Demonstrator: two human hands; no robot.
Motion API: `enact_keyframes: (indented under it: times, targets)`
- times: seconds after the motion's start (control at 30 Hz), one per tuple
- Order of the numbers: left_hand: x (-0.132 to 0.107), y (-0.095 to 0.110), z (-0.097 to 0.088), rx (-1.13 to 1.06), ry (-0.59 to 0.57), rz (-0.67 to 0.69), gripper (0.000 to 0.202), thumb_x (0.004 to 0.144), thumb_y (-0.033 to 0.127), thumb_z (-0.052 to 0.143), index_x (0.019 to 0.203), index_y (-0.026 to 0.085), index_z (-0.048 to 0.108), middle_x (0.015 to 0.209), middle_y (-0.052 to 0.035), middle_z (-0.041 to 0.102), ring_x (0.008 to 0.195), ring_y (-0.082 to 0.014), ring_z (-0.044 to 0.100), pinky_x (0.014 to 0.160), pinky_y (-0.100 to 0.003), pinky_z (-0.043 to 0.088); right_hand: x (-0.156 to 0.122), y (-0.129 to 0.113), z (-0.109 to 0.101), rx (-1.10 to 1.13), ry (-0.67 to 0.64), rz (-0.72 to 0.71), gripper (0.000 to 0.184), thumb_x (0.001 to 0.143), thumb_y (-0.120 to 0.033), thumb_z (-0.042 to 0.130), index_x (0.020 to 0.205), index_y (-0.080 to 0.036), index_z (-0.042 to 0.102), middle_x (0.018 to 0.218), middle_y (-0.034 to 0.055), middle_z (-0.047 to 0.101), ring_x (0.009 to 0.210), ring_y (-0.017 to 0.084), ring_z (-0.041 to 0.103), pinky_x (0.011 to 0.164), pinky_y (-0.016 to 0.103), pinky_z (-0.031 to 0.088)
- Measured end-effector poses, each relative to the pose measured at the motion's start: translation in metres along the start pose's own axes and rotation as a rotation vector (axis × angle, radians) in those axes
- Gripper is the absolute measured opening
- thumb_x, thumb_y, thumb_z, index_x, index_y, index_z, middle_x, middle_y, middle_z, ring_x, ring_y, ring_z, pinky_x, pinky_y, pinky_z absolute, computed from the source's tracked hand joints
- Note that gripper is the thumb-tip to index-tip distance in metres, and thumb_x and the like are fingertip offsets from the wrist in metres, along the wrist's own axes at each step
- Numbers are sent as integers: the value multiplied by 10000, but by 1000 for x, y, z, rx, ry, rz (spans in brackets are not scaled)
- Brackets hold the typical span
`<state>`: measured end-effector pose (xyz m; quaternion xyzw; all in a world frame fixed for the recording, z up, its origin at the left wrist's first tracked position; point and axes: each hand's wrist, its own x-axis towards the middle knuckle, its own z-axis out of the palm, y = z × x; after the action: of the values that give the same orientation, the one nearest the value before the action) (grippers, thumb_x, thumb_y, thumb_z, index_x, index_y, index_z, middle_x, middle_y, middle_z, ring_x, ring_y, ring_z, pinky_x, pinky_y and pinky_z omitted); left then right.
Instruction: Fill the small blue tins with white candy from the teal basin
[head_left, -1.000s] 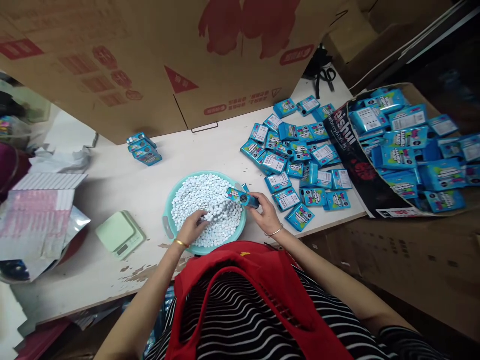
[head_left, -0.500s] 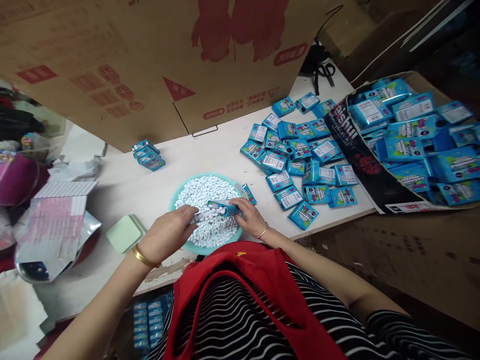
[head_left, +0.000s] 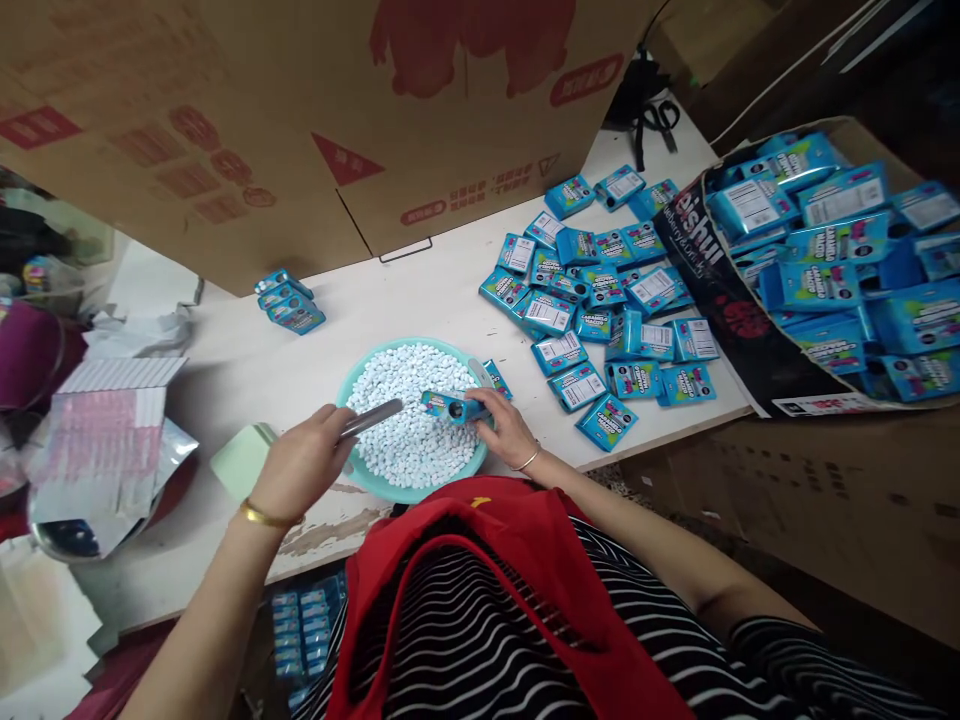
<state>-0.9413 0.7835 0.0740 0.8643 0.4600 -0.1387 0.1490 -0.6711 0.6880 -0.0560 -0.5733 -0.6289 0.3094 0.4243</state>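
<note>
Closed around a narrow metal scoop, my left hand is at the left rim of a turquoise basin. The scoop's tip reaches over the small white candies that fill the basin. My right hand grips a small blue candy box above the candies at the right side. One end of this box is open and faces the scoop, which is apart from it. Another blue box lies partly hidden just behind my right hand.
Many blue candy boxes lie on the right of the table. A black carton beside them is heaped with more. A large cardboard box stands behind. To the left are stacked blue boxes and a pale green container.
My left hand has pulled back left and the scoop has come away from the candy box, showing its length. The candies at the box's open end are gone from there.
</note>
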Motion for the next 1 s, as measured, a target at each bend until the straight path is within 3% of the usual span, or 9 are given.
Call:
enact_keyframes:
  times: [0.1,0.2,0.3,0.4,0.5,0.57,0.7,0.8,1.0]
  targets:
    - [9,-27,70,-199,-86,-58,97,839,242,497,882,214,579,881,-51,630,768,-185,608,647,-275,460,-1,1,-10,-2,48,64,382,811,-139,510,1181,-233,528,1164,90,597,1117,238,557,993,448,449]
    - [26,-13,128,-311,-95,-47,116,842,219,489,897,193,588,920,-85,640,864,-223,618,716,-313,479,-2,1,-19,-7,80,94,348,825,-176,523,1168,-234,530,1143,85,603,1088,236,569,970,434,460]
    - [50,21,160,-382,-47,-16,196,864,215,468,1024,190,578,1053,-105,632,977,-237,609,813,-340,480,-3,3,-23,-19,100,124,333,831,-197,531,1162,-228,529,1120,81,608,1050,227,579,940,409,474]
    - [66,42,171,-464,-3,4,270,837,164,483,1098,180,551,1123,-109,624,1006,-221,605,874,-338,472,-5,6,-24,-32,132,153,322,830,-222,557,1150,-225,530,1094,71,615,1018,220,586,916,390,482]
    - [62,39,164,-533,33,21,275,832,184,502,1103,174,544,1092,-95,636,933,-194,615,864,-331,480,-8,7,-25,-28,145,163,310,836,-245,569,1142,-218,530,1082,70,618,995,214,589,900,379,486]
    - [49,28,148,-563,56,34,259,851,255,514,1095,176,545,1056,-83,640,885,-181,612,834,-325,487,-9,6,-26,-25,140,165,308,839,-249,566,1143,-218,529,1084,73,618,993,214,589,900,382,486]
    - [19,11,97,-605,137,129,250,880,348,516,1068,187,549,953,-54,632,818,-162,595,768,-309,479,-9,6,-23,-26,118,134,327,826,-219,546,1152,-227,525,1103,77,610,1023,225,581,922,410,480]
    - [6,10,54,-565,159,203,246,899,358,504,1087,204,541,887,-32,615,752,-142,573,717,-293,474,-8,4,-15,-31,68,79,355,808,-160,516,1157,-223,527,1139,91,596,1069,234,566,955,437,464]
    - [7,28,-2,-253,38,294,218,909,310,457,1086,210,538,978,-65,626,875,-191,602,758,-326,491,-4,-1,4,-6,-2,-11,400,800,-114,492,1181,-233,520,1164,91,588,1122,233,546,987,450,454]
